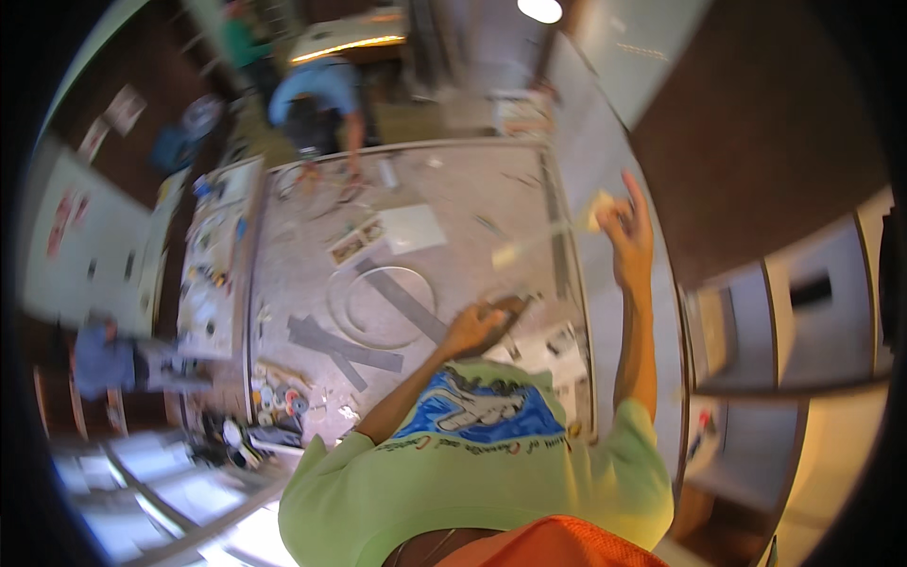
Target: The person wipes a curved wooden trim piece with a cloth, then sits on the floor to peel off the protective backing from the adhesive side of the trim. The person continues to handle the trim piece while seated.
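Note:
My left hand (470, 328) is low over the worktable, its fingers closed around a dark, elongated object (510, 306) that I cannot make out. My right hand (626, 230) is raised at the table's right side, index finger pointing up, thumb and other fingers pinched on a small pale-yellow piece (598, 201). A blurred translucent strip runs from it down-left to another yellowish piece (504, 256). Left of my hands lie grey flat strips (331, 342), a coiled pale band (427, 283) and a white sheet (413, 227).
A co-worker in blue (316, 90) bends over the far table edge (425, 145); another person in green (244, 47) stands behind; a third (99, 359) is at left. A cluttered side bench (198, 312) runs along the left, wooden cabinets (822, 302) and a large brown panel (727, 132) on the right.

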Demonstrator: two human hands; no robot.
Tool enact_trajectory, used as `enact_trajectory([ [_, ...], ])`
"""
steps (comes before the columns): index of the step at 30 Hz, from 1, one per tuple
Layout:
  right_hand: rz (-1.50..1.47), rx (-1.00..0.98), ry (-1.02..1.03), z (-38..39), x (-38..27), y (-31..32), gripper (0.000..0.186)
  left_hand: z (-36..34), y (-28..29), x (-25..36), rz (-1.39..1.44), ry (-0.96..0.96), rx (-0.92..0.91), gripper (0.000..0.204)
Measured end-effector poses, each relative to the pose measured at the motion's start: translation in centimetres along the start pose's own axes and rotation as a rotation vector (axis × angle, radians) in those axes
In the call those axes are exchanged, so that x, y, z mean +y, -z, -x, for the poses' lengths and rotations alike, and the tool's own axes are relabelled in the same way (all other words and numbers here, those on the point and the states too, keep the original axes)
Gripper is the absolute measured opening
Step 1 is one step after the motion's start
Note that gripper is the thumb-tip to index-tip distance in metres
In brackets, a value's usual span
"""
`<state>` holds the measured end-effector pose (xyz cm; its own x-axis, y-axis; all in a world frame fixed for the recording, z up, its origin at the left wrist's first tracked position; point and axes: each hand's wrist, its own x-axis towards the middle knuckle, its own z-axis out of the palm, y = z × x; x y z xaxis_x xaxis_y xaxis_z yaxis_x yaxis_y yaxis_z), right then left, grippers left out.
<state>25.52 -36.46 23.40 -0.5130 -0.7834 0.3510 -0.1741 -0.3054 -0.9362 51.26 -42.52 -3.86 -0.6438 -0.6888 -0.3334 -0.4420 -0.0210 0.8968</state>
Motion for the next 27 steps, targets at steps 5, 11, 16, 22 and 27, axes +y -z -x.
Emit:
enact_trajectory([
  [5, 0.052, 0.071, -0.032, 1.9, -1.7, 8.3, 0.087, -1.6, -0.3, 0.7, -0.043, -0.142, -0.008, 0.055],
  [11, 0.132, 0.273, -0.04, 6.9, -2.5, 13.7, 0.089, -2.7, -1.3, 2.6, -0.05, -0.07, -0.185, 0.045],
  [16, -0.191, 0.357, -0.115, 9.7, -2.5, 15.8, 0.084, -2.6, -4.7, 5.4, -0.149, -0.304, -0.293, 0.045],
  [22, -0.355, 0.213, -0.28, 10.6, -0.9, 14.7, 0.071, -1.6, -6.7, 9.9, -0.078, -0.297, -0.348, 0.045],
  [27, -0.259, 0.001, -0.55, 10.8, 2.3, 11.8, 0.07, -1.1, -6.3, 12.5, 0.015, -0.321, -0.286, 0.046],
])
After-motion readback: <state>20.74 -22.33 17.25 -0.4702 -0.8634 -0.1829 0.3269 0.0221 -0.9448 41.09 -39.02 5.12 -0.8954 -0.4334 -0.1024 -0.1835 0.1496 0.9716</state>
